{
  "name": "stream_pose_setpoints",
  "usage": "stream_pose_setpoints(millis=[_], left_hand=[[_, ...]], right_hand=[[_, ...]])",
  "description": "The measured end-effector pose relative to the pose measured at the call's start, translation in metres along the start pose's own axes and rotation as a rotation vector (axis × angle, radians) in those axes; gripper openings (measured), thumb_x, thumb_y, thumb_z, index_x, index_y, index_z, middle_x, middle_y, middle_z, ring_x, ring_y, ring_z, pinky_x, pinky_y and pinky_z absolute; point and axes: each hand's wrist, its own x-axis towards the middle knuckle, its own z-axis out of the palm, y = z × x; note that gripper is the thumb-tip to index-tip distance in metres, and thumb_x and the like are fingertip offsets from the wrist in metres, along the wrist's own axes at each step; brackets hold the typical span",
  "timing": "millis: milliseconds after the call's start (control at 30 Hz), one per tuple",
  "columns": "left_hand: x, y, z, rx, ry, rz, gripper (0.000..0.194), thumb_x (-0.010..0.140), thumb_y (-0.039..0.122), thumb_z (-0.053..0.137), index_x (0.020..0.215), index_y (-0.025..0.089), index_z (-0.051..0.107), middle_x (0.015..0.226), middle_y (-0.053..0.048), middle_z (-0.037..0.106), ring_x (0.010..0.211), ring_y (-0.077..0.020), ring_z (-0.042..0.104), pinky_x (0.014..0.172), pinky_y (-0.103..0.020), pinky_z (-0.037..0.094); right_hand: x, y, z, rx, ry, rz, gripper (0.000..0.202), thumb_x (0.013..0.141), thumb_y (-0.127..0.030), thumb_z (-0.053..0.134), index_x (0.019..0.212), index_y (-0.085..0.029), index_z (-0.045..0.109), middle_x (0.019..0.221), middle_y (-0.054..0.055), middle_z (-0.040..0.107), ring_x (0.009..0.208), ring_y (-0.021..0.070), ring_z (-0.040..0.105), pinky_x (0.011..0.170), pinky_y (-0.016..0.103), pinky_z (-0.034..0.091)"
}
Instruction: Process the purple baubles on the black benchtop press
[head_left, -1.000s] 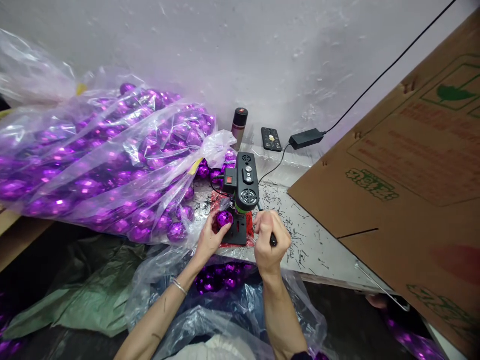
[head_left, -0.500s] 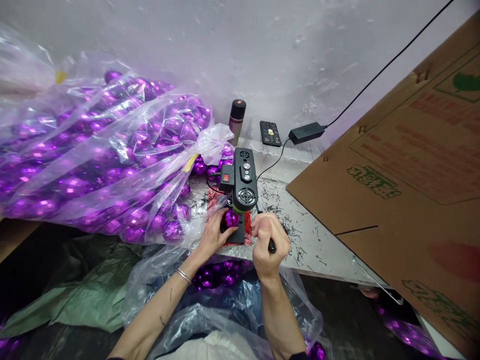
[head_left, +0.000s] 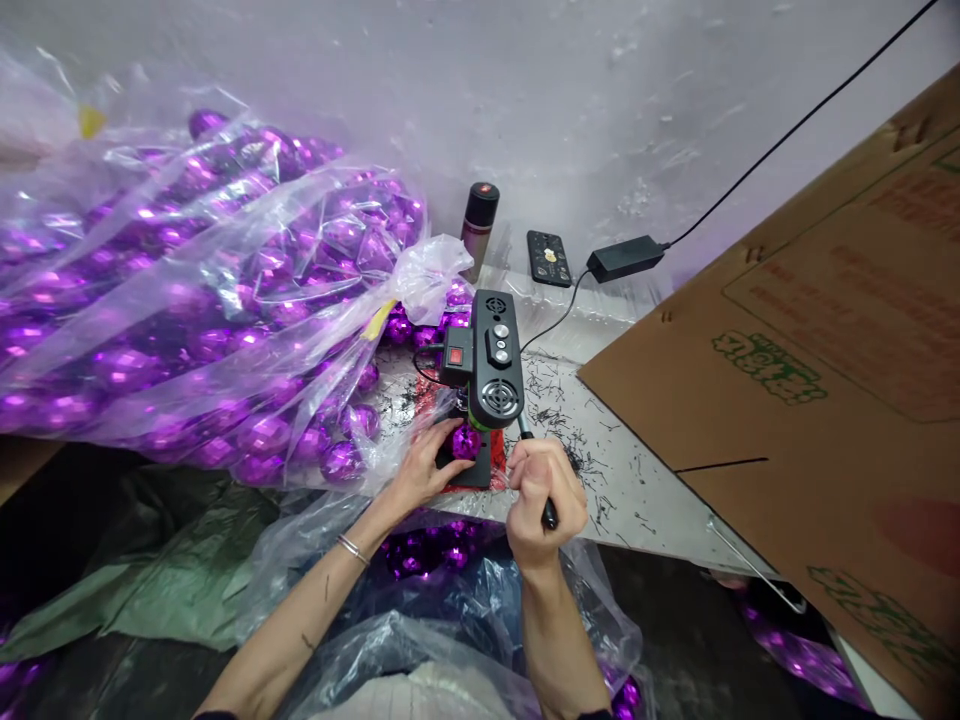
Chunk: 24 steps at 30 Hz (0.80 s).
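A faceted, shiny purple ball sits beneath the head of a small black press-like machine with round vents, buttons and a red switch. My left hand reaches in from the left, its thumb and fingers curved around the ball. My right hand makes a fist on the black-gripped lever at the machine's right side. The lever's shaft shows between the fist and the machine. Under the head, the point where machine and ball meet is partly hidden.
A large clear bag of purple balls fills the left. Behind the machine are a spray can, a phone and a power adapter. Small black bits litter the white table. A cardboard box stands right.
My right hand has drawn the lever handle slightly down towards me. My left hand stays at the ball, shifted a little left. The whole view has tilted slightly.
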Motion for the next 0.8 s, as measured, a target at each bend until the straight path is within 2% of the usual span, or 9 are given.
stream_pose_setpoints(millis=[267,433,600,800], left_hand=[[0.001,-0.002,0.017,-0.054,0.089,-0.005,0.058,0.096,0.043,0.080,0.146,0.021,0.061,0.141,-0.015,0.074,0.132,-0.0314,0.072,0.112,-0.049,0.059],[-0.001,0.000,0.014,-0.081,0.058,-0.067,0.059,0.093,0.042,0.083,0.145,0.022,0.064,0.139,-0.015,0.076,0.130,-0.0326,0.073,0.111,-0.051,0.060],[-0.001,0.003,0.012,-0.095,0.029,-0.124,0.060,0.091,0.042,0.085,0.145,0.023,0.065,0.140,-0.015,0.075,0.131,-0.0331,0.073,0.112,-0.053,0.059],[-0.001,0.004,0.013,-0.109,0.030,-0.122,0.060,0.093,0.044,0.083,0.145,0.022,0.065,0.141,-0.015,0.075,0.132,-0.0330,0.072,0.113,-0.052,0.059]], right_hand=[[-0.004,0.001,-0.002,-0.005,-0.008,0.007,0.032,0.103,-0.009,0.048,0.074,-0.022,0.050,0.068,-0.002,0.056,0.066,0.0130,0.059,0.062,0.029,0.045],[-0.024,0.016,0.003,-0.036,0.026,-0.035,0.033,0.105,-0.014,0.045,0.074,-0.022,0.051,0.069,-0.001,0.058,0.063,0.0128,0.057,0.059,0.029,0.043],[-0.046,0.037,0.008,-0.083,0.025,-0.139,0.037,0.109,-0.023,0.039,0.074,-0.024,0.050,0.069,-0.002,0.058,0.059,0.0127,0.055,0.066,0.032,0.051],[-0.057,0.047,0.013,-0.061,0.089,-0.135,0.038,0.110,-0.026,0.037,0.074,-0.024,0.051,0.070,-0.001,0.059,0.059,0.0138,0.056,0.066,0.035,0.052]])
